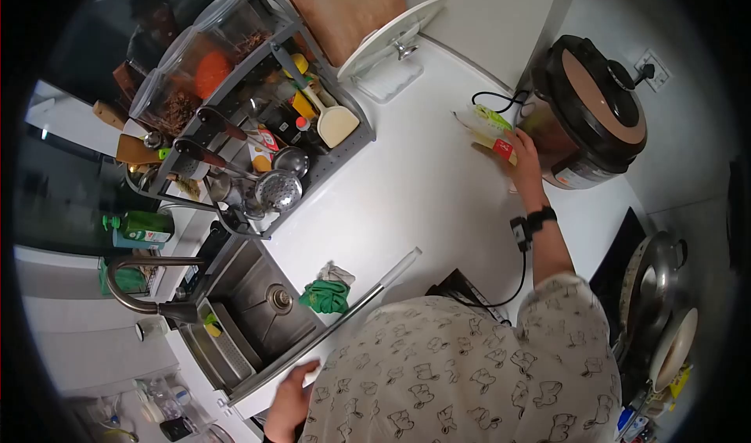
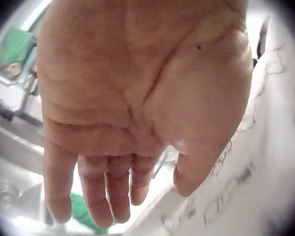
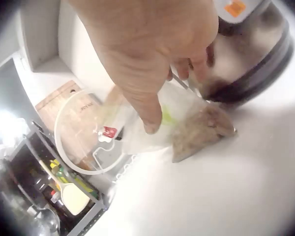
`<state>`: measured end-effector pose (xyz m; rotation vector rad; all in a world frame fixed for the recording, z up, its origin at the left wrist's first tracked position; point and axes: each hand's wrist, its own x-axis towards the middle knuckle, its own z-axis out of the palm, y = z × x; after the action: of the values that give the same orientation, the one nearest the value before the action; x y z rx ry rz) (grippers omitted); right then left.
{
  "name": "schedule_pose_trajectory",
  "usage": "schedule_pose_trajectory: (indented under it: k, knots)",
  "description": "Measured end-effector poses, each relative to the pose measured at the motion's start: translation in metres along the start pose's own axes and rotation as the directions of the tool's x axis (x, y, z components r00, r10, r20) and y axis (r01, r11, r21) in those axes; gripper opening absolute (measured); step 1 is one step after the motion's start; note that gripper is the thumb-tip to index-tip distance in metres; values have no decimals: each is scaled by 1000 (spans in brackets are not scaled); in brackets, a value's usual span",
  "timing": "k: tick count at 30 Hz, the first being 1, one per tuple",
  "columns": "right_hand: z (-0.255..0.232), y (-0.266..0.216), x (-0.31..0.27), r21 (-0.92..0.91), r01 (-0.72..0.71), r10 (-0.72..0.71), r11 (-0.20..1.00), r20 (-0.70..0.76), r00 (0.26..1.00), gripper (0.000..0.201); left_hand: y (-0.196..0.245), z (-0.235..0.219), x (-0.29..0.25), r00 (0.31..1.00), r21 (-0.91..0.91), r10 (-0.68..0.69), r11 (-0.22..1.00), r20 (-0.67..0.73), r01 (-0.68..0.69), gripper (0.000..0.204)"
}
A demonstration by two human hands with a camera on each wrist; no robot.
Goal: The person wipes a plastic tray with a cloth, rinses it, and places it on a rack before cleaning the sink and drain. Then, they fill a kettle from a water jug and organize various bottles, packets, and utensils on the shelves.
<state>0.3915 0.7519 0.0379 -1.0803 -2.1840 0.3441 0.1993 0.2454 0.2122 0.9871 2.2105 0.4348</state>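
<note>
My right hand (image 1: 527,161) pinches a clear plastic packet (image 3: 202,132) between thumb and fingers, close over the white counter. The packet has green and red printing, and something brown lies bunched at its lower end in the right wrist view. Just beside that hand stands a brown and black electric pressure cooker (image 1: 583,114). My left hand (image 1: 291,400) hangs at the counter's front edge near the sink, its palm facing the wrist camera. In the left wrist view the fingers (image 2: 96,191) are loosely extended and hold nothing.
A rack (image 1: 313,185) with ladles, a spatula and bottles stands at the back left. Behind it lean a glass lid (image 1: 383,40) and a cutting board (image 1: 336,5). A green cloth (image 1: 325,296) lies by the sink (image 1: 262,322). Pans (image 1: 653,286) are at the right.
</note>
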Motion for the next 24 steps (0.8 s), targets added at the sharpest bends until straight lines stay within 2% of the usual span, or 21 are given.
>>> schedule_pose_trajectory:
  k: [1, 2, 3, 4, 5, 6, 7, 9, 11, 13, 15, 17, 18, 19, 20, 21, 22, 23, 24]
  knots:
    - [1, 8, 8, -1, 1, -1, 1000, -7, 1000, 43, 9, -4, 0, 999, 15, 28, 1000, -40, -27, 38]
    - [1, 16, 18, 46, -19, 17, 999, 51, 999, 35, 18, -10, 9, 999, 16, 33, 999, -43, -32, 38]
    - [1, 20, 28, 90, -43, 33, 995, 109, 994, 27, 27, -17, 21, 995, 107, 81, 991, -51, -76, 39]
    - [0, 20, 38, 86, -42, 33, 995, 102, 994, 27, 35, -22, 33, 990, 196, 131, 973, -55, -118, 40]
    - [0, 16, 47, 74, -107, 101, 992, 73, 992, 23, 42, -25, 42, 989, 194, 140, 973, -54, -127, 40]
    - [-2, 12, 53, 64, -169, 167, 984, 40, 985, 19, 49, -27, 52, 976, 151, 212, 967, -40, -203, 40]
    - [-7, 6, 57, 59, -162, 160, 985, 30, 987, 19, 56, -30, 62, 958, 107, 284, 954, -34, -280, 41]
    - [-20, -11, 65, 10, -143, 141, 990, 104, 984, 19, 67, -32, 83, 949, 55, 315, 948, -12, -314, 41]
    - [-40, -34, 68, 3, -62, 61, 998, 154, 986, 22, 81, -34, 105, 893, 5, 450, 893, 20, -451, 41]
    - [-62, -68, 66, 214, -198, 126, 957, 310, 942, 29, 87, -30, 136, 847, -95, 531, 845, 28, -527, 41]
    - [-68, -82, 66, 295, -203, 77, 934, 388, 918, 32, 92, -17, 169, 823, -205, 568, 806, -1, -556, 45]
    - [-70, -105, 65, 382, -215, 15, 899, 464, 886, 36, 101, -2, 201, 851, -414, 510, 753, -124, -512, 57]
    - [-72, -122, 64, 405, -247, -4, 880, 528, 849, 34, 100, 10, 225, 814, -307, 499, 758, -296, -576, 64]
    - [-70, -134, 63, 423, -278, -26, 863, 585, 810, 35, 98, 19, 246, 742, -185, 492, 763, -455, -619, 71]
    - [-62, -137, 62, 440, -295, -66, 848, 639, 766, 39, 102, 22, 256, 739, -173, 477, 773, -476, -610, 71]
    - [-54, -147, 58, 454, -279, -92, 846, 641, 762, 39, 106, 24, 264, 794, -346, 378, 749, -476, -565, 68]
    - [-47, -160, 52, 521, -309, -109, 796, 625, 773, 34, 106, 23, 269, 842, -508, 286, 694, -457, -511, 65]
    - [-40, -169, 47, 582, -340, -120, 739, 609, 784, 30, 101, 21, 273, 837, -501, 278, 697, -471, -513, 65]
    - [-32, -172, 43, 600, -388, -120, 700, 634, 764, 27, 96, 21, 276, 869, -535, 223, 712, -442, -454, 57]
